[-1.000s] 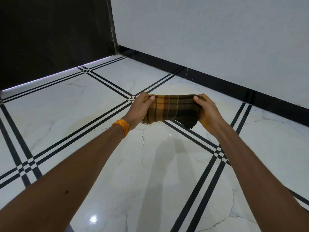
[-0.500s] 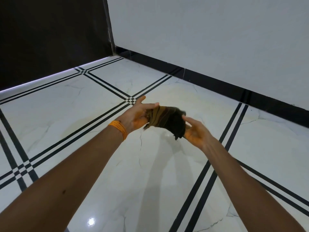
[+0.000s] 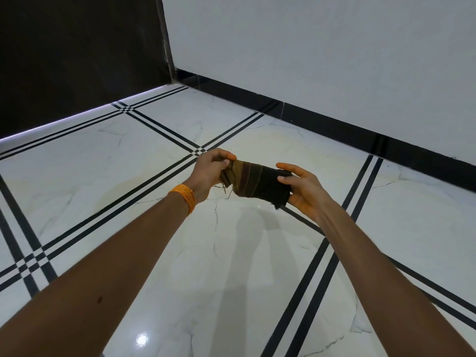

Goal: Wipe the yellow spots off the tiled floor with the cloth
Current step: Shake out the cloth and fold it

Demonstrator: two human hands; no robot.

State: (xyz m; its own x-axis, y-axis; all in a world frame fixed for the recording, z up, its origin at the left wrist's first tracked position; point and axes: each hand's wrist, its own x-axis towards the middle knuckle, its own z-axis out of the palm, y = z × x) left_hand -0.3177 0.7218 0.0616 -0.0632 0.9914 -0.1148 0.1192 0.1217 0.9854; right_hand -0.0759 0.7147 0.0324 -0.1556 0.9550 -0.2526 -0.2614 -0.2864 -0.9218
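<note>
A dark brown striped cloth [image 3: 257, 182], folded small, hangs in the air between both hands above the floor. My left hand [image 3: 210, 172], with an orange band at the wrist, pinches its left end. My right hand [image 3: 302, 190] cups the right end, thumb on top and fingers under it. The white marble-look tiled floor [image 3: 231, 266] has black double lines. Faint yellowish stains lie on the tile [image 3: 268, 145] beyond the cloth and on the tile [image 3: 123, 191] to the left of my left wrist.
A white wall [image 3: 322, 52] with a black skirting [image 3: 334, 124] runs along the right and back. A dark panel [image 3: 77, 52] stands at the back left, with a lit strip at its foot. A ceiling light reflects on the floor near me.
The cloth, held stretched wide one second ago, was bunched together and is now folded shorter. My right hand moved inward and turned palm-up under its end.
</note>
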